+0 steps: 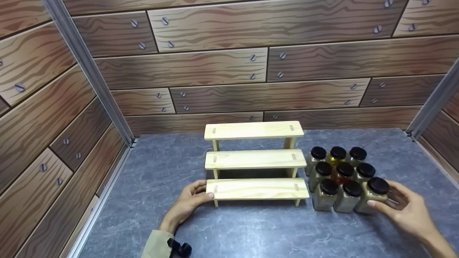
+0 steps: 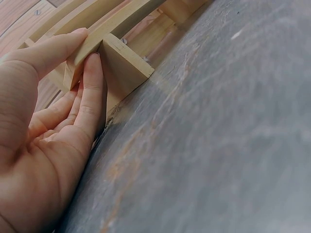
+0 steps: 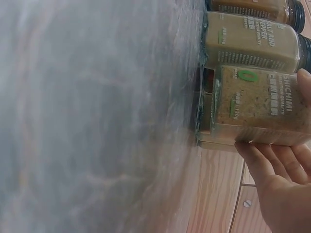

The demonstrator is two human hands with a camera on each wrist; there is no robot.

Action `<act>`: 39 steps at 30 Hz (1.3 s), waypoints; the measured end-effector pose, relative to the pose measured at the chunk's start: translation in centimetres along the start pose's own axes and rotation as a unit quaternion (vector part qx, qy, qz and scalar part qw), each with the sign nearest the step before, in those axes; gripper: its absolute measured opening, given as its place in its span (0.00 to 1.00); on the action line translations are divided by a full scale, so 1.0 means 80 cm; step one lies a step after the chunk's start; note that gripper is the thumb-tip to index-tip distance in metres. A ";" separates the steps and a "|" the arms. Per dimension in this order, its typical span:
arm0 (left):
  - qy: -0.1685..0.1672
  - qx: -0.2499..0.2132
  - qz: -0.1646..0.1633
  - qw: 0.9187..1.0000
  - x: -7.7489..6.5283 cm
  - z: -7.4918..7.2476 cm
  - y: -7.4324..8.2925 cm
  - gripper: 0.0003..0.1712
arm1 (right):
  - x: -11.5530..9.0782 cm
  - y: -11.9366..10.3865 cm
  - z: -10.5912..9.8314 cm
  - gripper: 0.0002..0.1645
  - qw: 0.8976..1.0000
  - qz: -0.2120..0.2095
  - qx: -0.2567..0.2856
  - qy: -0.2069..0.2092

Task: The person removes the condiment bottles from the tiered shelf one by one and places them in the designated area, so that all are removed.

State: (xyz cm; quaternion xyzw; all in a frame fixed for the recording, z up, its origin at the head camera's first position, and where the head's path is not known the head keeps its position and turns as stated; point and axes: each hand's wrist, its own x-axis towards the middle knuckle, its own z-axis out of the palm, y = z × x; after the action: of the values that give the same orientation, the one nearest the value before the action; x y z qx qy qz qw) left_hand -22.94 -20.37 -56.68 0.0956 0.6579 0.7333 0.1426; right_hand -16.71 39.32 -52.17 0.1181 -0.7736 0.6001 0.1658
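A pale three-step wooden rack (image 1: pixel 256 189) stands on the table. My left hand (image 1: pixel 190 200) pinches the left end of its lowest step, thumb on top and fingers underneath, as the left wrist view also shows around the board (image 2: pixel 116 26). To the right of the rack, several square glass spice jars with black lids stand in rows. My right hand (image 1: pixel 408 209) grips the front right jar (image 1: pixel 373 195), thumb on the near side and fingers behind. In the right wrist view this jar (image 3: pixel 262 102) reads "Shichimi", beside a salt and pepper jar (image 3: pixel 252 41).
The grey marbled table (image 1: pixel 143 172) runs back to a wood-plank patterned wall (image 1: pixel 222 68). Metal corner posts (image 1: pixel 89 71) rise at both sides. One jar (image 1: pixel 337 154) in the back row has yellow contents; a middle one (image 1: pixel 343 172) is reddish.
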 end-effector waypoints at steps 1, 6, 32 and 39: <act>0.000 -0.002 0.000 1.000 0.000 0.000 0.000 0.38 | 0.000 0.000 0.000 0.36 1.000 0.000 0.000 -0.003; -0.001 -0.001 0.001 1.000 -0.001 0.000 0.000 0.39 | 0.000 0.000 0.001 0.37 1.000 0.005 0.004 -0.011; -0.003 0.000 0.001 1.000 0.000 0.001 0.000 0.39 | -0.002 0.003 -0.003 0.38 0.994 0.027 -0.103 -0.019; 0.001 0.006 -0.002 1.000 -0.001 0.001 0.001 0.39 | -0.002 0.004 -0.003 0.37 0.994 0.011 -0.101 -0.041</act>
State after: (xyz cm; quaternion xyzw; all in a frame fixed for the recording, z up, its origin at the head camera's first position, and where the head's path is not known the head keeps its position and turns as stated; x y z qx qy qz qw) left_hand -22.87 -20.32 -56.58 0.0942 0.6630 0.7288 0.1429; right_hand -16.65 39.64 -52.42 0.1168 -0.8379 0.5149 0.1385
